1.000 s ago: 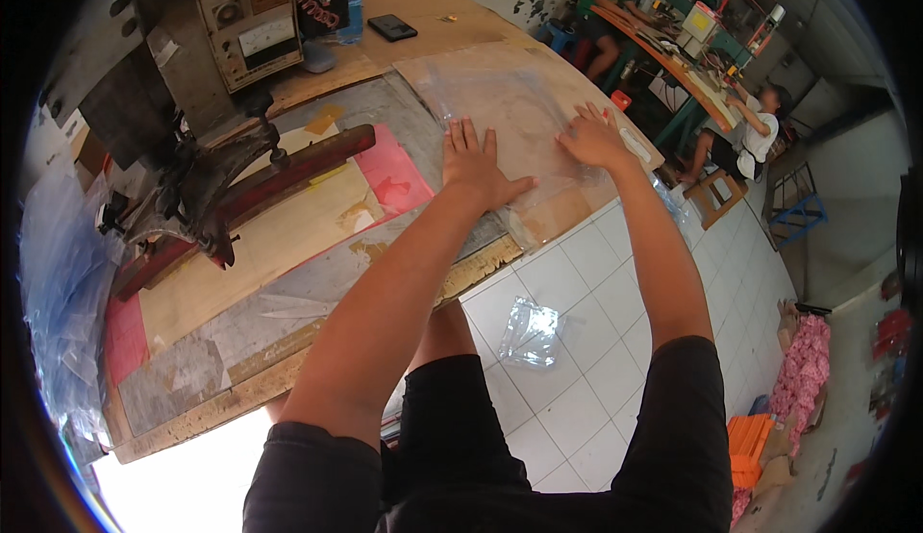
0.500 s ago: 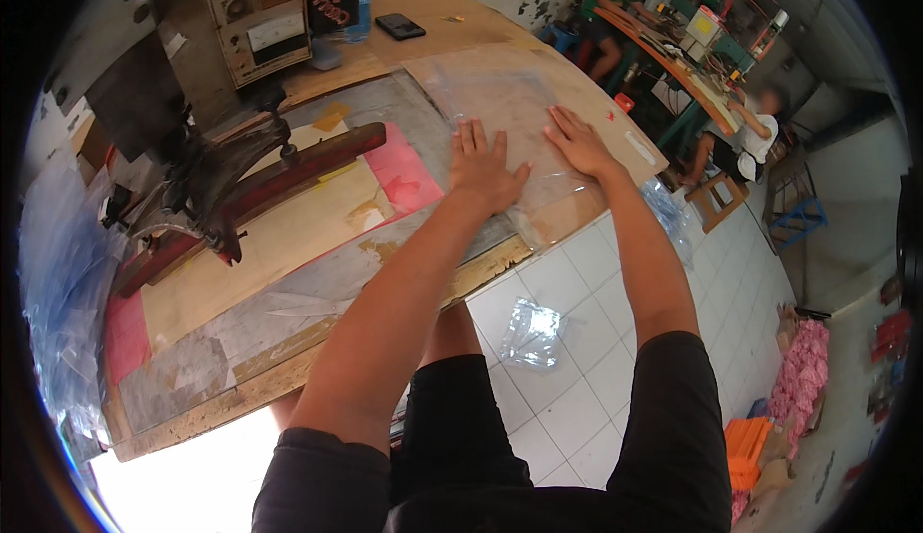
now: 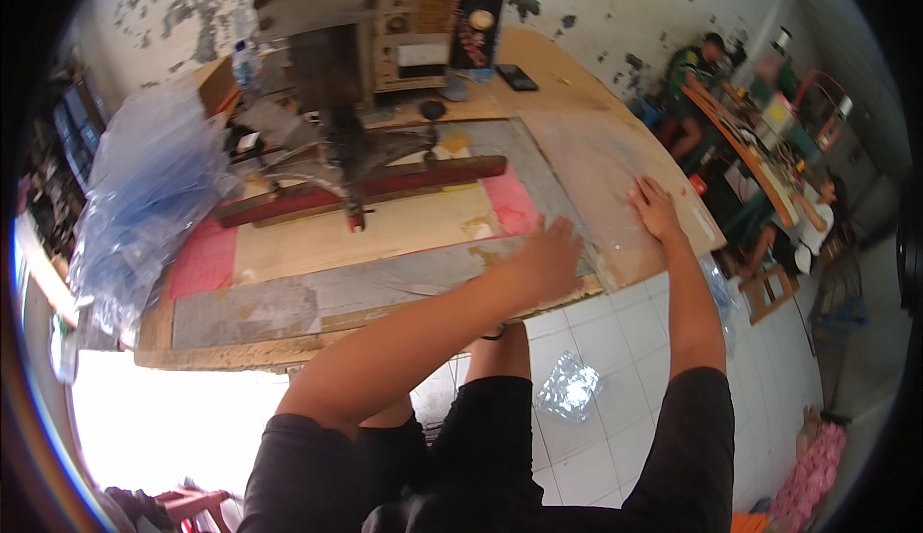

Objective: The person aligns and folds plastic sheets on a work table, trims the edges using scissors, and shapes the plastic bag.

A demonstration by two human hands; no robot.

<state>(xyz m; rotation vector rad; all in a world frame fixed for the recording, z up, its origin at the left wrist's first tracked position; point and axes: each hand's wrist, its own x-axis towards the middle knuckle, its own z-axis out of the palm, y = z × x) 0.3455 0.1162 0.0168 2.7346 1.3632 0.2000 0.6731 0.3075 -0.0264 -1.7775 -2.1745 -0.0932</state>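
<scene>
I see a pale wall peeling in dark patches, white floor tiles, bright glare low at left.

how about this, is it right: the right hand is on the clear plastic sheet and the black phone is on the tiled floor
The place of the black phone is wrong: the head view shows it on the brown tabletop. The right hand is on the clear plastic sheet.

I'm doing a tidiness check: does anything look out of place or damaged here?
Yes. A shiny plastic piece lies loose on the tiled floor, apart from the clear sheet by the right hand, so it looks dropped. The back wall also has dark, ragged patches, as if paint has flaked.
</scene>
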